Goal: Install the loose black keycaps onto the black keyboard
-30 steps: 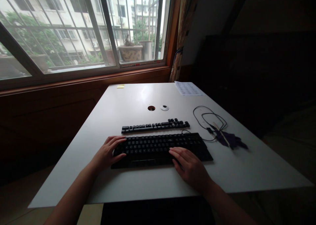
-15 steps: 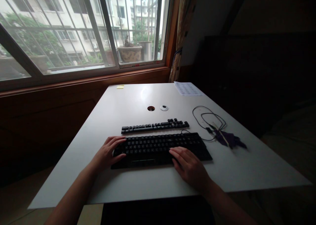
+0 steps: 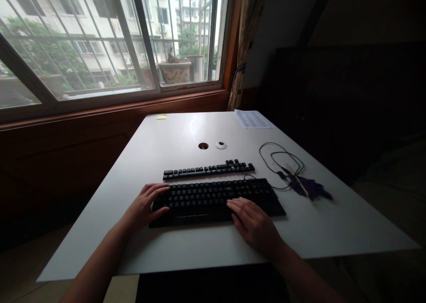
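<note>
A black keyboard (image 3: 196,221) lies on the white table, its long side towards me. My left hand (image 3: 144,205) grips the keyboard's left end, with the fingers on the upper corner and the thumb lower down, set apart. Over the lower rows, right of the middle, my right hand (image 3: 251,221) is closed, fingertips together against the keyboard; whatever is between them is hidden. A long slot without a key shows along the front. Behind the keyboard, loose black keycaps (image 3: 196,172) are laid out in rows.
A coiled black cable (image 3: 282,154) and a purple cloth (image 3: 311,187) with a thin stick on it lie to the right. Farther back are a round hole (image 3: 203,146), its white cover (image 3: 221,145), printed paper (image 3: 253,119) and a yellow note (image 3: 161,116). A barred window stands behind.
My right fingertips have shifted very slightly to the left over the keys. Otherwise the hands, keyboard and loose keycaps look the same.
</note>
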`<state>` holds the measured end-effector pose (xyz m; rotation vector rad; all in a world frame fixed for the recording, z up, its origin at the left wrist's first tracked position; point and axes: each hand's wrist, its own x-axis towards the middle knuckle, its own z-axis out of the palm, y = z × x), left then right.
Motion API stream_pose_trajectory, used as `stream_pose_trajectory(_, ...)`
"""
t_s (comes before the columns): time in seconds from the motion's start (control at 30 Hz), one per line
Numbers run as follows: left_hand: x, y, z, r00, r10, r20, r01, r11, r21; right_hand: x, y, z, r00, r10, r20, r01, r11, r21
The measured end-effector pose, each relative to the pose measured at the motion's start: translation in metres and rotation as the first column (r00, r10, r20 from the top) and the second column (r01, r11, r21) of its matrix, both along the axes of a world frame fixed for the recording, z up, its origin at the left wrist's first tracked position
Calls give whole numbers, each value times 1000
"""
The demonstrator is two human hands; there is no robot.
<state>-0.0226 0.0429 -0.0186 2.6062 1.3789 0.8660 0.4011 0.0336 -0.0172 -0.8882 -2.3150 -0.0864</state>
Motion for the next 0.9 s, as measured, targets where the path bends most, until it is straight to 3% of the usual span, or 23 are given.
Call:
stream_pose_trajectory(0.4,1,-1,2,1000,3,4,-3,1000,2,-1,1,2,994,16,107,-13,1000,-28)
stream_pose_trajectory(0.9,-1,0,-1,1000,5,-6,-6,1000,-18,0,-1,6,997,68,29,-68,998,8)
